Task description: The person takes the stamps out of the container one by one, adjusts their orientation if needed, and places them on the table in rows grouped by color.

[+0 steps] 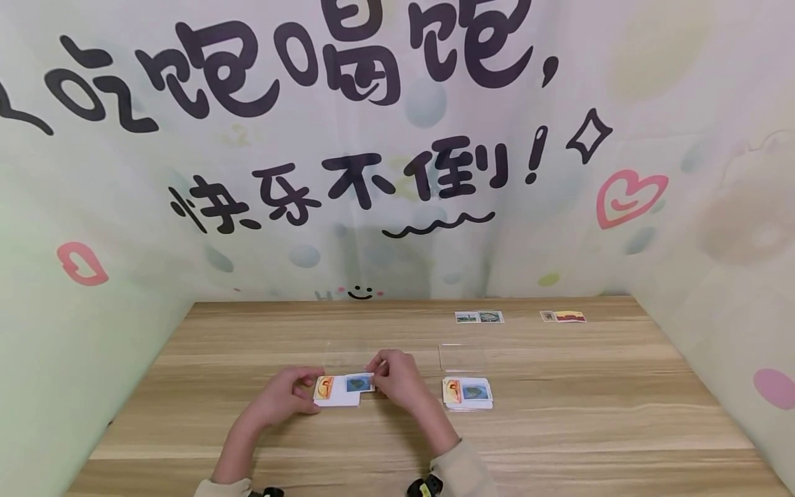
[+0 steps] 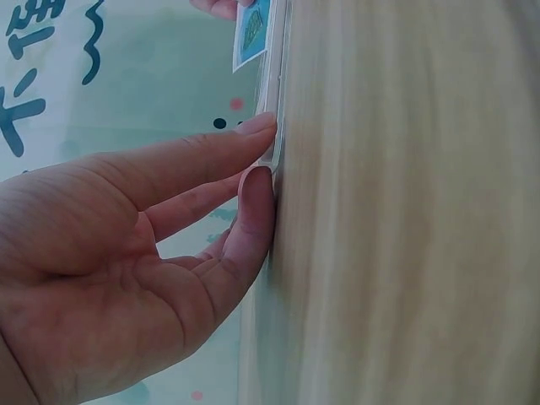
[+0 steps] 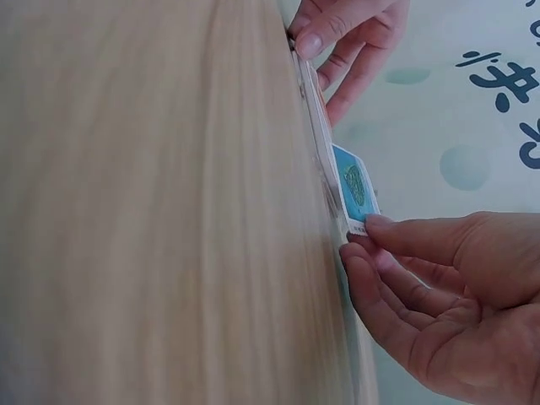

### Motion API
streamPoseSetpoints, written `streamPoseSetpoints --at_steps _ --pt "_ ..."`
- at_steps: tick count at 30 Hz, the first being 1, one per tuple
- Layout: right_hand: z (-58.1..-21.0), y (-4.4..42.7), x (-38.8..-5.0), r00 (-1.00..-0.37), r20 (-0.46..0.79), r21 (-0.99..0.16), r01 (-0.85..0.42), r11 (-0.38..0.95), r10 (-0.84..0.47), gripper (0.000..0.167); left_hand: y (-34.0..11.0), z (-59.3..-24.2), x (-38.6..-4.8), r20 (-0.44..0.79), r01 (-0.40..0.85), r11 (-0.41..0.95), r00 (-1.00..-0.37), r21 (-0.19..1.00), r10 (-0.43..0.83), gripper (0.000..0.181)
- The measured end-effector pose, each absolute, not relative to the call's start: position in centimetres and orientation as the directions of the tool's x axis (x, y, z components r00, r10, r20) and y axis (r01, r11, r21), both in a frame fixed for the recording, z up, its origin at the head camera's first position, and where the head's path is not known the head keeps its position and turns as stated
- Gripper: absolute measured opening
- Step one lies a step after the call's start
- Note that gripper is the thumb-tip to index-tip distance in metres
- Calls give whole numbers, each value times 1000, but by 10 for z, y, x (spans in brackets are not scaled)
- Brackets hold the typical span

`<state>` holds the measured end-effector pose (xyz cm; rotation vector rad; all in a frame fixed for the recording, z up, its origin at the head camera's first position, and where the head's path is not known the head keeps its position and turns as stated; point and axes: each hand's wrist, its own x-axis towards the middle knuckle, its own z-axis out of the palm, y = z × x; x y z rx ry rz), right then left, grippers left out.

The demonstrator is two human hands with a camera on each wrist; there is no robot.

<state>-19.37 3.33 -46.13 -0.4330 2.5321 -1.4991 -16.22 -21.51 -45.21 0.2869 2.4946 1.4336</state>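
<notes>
In the head view a small white card stack [image 1: 344,398] lies on the wooden table, with an orange stamp [image 1: 324,387] at its left end. My left hand [image 1: 282,397] holds that left end between thumb and fingers; in the left wrist view the thumb and fingertips meet at its edge. Between thumb and fingers my right hand [image 1: 397,378] pinches the right edge of a blue stamp [image 1: 358,383] with a green shape on it. This stamp lies over the stack's upper right part, and in the right wrist view the blue stamp [image 3: 355,186] tilts up from it.
To the right lies a similar white stack [image 1: 468,402] bearing an orange and a blue stamp. Clear plastic pieces [image 1: 462,357] lie behind both stacks. Farther back are a pair of greenish stamps [image 1: 479,317] and a red-yellow pair [image 1: 563,317]. A printed cloth [image 1: 397,262] hangs behind the table.
</notes>
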Motion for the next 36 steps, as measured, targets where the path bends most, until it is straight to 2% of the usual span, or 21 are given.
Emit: streamPoseSetpoints --at_steps 13,36 --pt "-456 45 -198 -949 -33 -916 -97 388 -315 5 -214 -450 -162 -119 45 487 -947 872 300 60" --pt "-446 61 -203 -958 19 -910 -135 393 -284 5 -215 -450 -160 -96 62 468 -947 882 306 62"
